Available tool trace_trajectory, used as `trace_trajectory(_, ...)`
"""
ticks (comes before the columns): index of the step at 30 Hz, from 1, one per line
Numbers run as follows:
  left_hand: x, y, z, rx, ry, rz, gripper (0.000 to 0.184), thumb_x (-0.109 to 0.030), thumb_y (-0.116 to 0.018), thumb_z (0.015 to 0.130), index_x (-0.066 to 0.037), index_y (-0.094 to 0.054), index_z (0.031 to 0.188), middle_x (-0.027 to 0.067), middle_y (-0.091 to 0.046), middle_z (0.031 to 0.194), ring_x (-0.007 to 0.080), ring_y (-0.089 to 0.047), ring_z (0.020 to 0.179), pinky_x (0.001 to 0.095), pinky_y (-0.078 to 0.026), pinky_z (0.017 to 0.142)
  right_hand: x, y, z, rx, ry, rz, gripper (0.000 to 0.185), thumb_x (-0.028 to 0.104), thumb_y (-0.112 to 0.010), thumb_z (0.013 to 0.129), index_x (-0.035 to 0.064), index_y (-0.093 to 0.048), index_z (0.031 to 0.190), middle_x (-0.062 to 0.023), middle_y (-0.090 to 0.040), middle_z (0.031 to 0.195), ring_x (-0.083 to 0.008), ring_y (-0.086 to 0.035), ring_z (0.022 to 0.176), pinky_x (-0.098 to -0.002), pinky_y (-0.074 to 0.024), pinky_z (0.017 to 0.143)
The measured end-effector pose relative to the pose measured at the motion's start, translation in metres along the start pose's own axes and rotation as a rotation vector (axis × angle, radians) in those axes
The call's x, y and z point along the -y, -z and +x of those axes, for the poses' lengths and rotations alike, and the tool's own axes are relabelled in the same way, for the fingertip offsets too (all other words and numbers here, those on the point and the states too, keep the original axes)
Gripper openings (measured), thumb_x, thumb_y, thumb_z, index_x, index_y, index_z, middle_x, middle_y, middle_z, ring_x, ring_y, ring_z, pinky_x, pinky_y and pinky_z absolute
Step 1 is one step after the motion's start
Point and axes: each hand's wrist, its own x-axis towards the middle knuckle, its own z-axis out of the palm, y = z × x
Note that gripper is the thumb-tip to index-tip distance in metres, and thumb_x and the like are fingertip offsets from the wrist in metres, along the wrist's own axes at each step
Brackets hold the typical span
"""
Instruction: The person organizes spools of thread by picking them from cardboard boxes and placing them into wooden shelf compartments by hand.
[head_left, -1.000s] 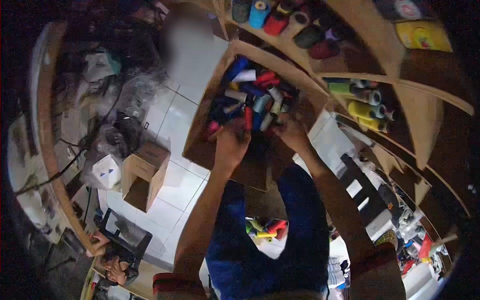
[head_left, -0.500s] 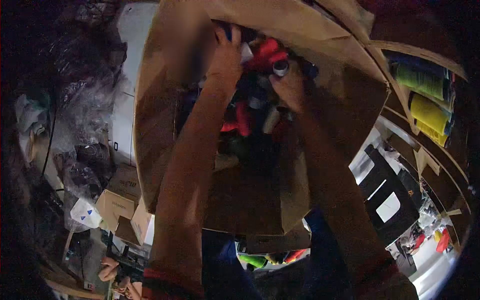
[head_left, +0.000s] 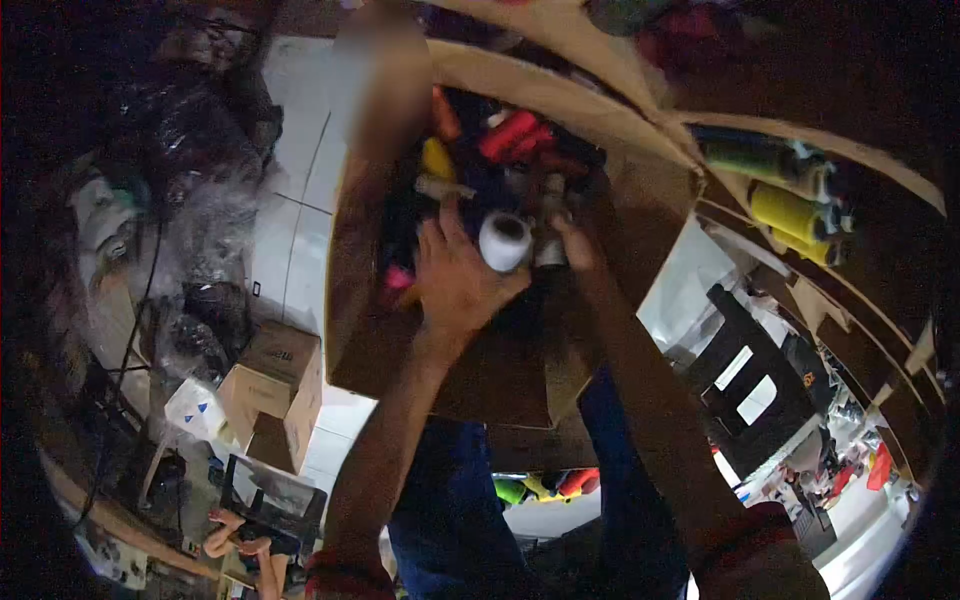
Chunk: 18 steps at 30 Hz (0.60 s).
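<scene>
White thread cone [head_left: 505, 243] tips its end upward, beside the nearer, open-fingered left hand [head_left: 455, 285]. Right hand [head_left: 582, 248]: grip unclear.

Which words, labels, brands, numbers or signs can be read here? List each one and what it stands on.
No text can be read.
Small carton: dark print, too blurred to read.
White packet: blue marks, too small to tell whether they are letters.
White spool: no lettering visible.
Large box: no lettering visible.
</scene>
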Motion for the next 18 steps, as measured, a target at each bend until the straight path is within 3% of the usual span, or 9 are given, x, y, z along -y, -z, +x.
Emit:
trace_trajectory(2, -0.016, 0.032, -0.050, 0.114, 0.169, -0.411, 0.106, -0.032, -0.080, 0.054, 0.007, -0.021, 0.133, 0.0263, -0.040, 0.123, 0.0395, -0.040, 0.117, 0.0438, -0.032, 0.101, 0.094, 0.018, -0.052, 0.112, -0.043, -0.332, 0.039, 0.022, -0.062, 0.080, 0.0014, -0.051, 0.111, -0.0139, -0.058, 0.098, -0.0282, -0.057, 0.087, -0.0391, -0.0468, 0.081)
trace_trajectory(3, -0.014, 0.034, -0.077, 0.161, 0.357, -0.569, 0.106, -0.026, -0.081, 0.059, 0.008, -0.014, 0.135, 0.0225, -0.042, 0.123, 0.0329, -0.046, 0.113, 0.0384, -0.037, 0.099, 0.103, 0.032, -0.070, 0.219, -0.171, -0.127, 0.041, 0.022, -0.063, 0.080, 0.0018, -0.050, 0.113, -0.0141, -0.058, 0.096, -0.0285, -0.058, 0.083, -0.0377, -0.0486, 0.077)
trace_trajectory(4, -0.015, 0.041, -0.108, 0.218, 0.580, -1.069, 0.110, -0.019, -0.080, 0.062, 0.008, -0.004, 0.137, 0.0178, -0.048, 0.118, 0.0262, -0.052, 0.104, 0.0348, -0.043, 0.092, 0.112, 0.046, -0.088, 0.302, -0.319, 0.063, 0.043, 0.022, -0.064, 0.080, 0.0022, -0.049, 0.115, -0.0143, -0.058, 0.093, -0.0288, -0.059, 0.078, -0.0364, -0.0504, 0.073)
trace_trajectory(5, -0.042, 0.072, -0.126, 0.088, 0.565, -1.392, 0.104, -0.014, -0.079, 0.065, 0.007, -0.005, 0.136, 0.0131, -0.054, 0.108, 0.0201, -0.056, 0.094, 0.0312, -0.047, 0.085, 0.089, 0.064, -0.097, 0.447, -0.571, 0.632, 0.042, 0.024, -0.064, 0.081, 0.0026, -0.049, 0.114, -0.0141, -0.059, 0.090, -0.0276, -0.061, 0.072, -0.0347, -0.0529, 0.066)
trace_trajectory(6, -0.047, 0.090, -0.147, 0.151, 0.698, -1.244, 0.089, -0.013, -0.076, 0.067, 0.002, -0.018, 0.132, 0.0106, -0.055, 0.101, 0.0183, -0.056, 0.090, 0.0317, -0.047, 0.081, 0.125, 0.067, -0.125, 0.359, -0.602, 0.632, 0.042, 0.029, -0.061, 0.084, 0.0016, -0.048, 0.114, -0.0129, -0.060, 0.086, -0.0232, -0.062, 0.065, -0.0311, -0.0533, 0.057)
trace_trajectory(7, -0.057, 0.116, -0.163, 0.248, 0.611, -1.324, 0.070, -0.015, -0.071, 0.071, -0.002, -0.029, 0.126, 0.0082, -0.052, 0.100, 0.0177, -0.054, 0.091, 0.0314, -0.046, 0.079, 0.180, 0.072, -0.157, 0.289, -0.595, 0.403, 0.044, 0.035, -0.057, 0.087, 0.0012, -0.048, 0.114, -0.0114, -0.061, 0.086, -0.0203, -0.062, 0.067, -0.0309, -0.0528, 0.059)
trace_trajectory(10, -0.110, 0.189, -0.225, 0.186, 0.548, -1.354, 0.068, -0.021, -0.067, 0.069, -0.003, -0.033, 0.125, 0.0080, -0.049, 0.103, 0.0186, -0.049, 0.098, 0.0325, -0.041, 0.086, 0.256, 0.104, -0.239, 0.291, -0.434, 0.402, 0.037, 0.038, -0.059, 0.086, 0.0042, -0.054, 0.101, -0.0065, -0.062, 0.078, -0.0178, -0.060, 0.061, -0.0287, -0.0499, 0.055)
trace_trajectory(13, -0.166, 0.252, -0.240, 0.155, 0.331, -1.403, 0.072, -0.025, -0.064, 0.070, -0.002, -0.030, 0.129, 0.0100, -0.047, 0.107, 0.0214, -0.050, 0.101, 0.0344, -0.040, 0.090, 0.329, 0.135, -0.314, 0.220, -0.350, 0.288, 0.047, 0.033, -0.062, 0.083, 0.0013, -0.052, 0.117, -0.0093, -0.060, 0.097, -0.0196, -0.059, 0.087, -0.0343, -0.0476, 0.078)
trace_trajectory(18, -0.218, 0.296, -0.282, 0.296, 0.402, -1.483, 0.068, -0.026, -0.065, 0.072, 0.000, -0.033, 0.126, 0.0115, -0.049, 0.108, 0.0228, -0.050, 0.101, 0.0348, -0.041, 0.089, 0.401, 0.181, -0.403, 0.223, -0.027, 0.168, 0.052, 0.021, -0.065, 0.080, -0.0026, -0.046, 0.123, -0.0103, -0.056, 0.104, -0.0209, -0.054, 0.097, -0.0346, -0.0421, 0.087)
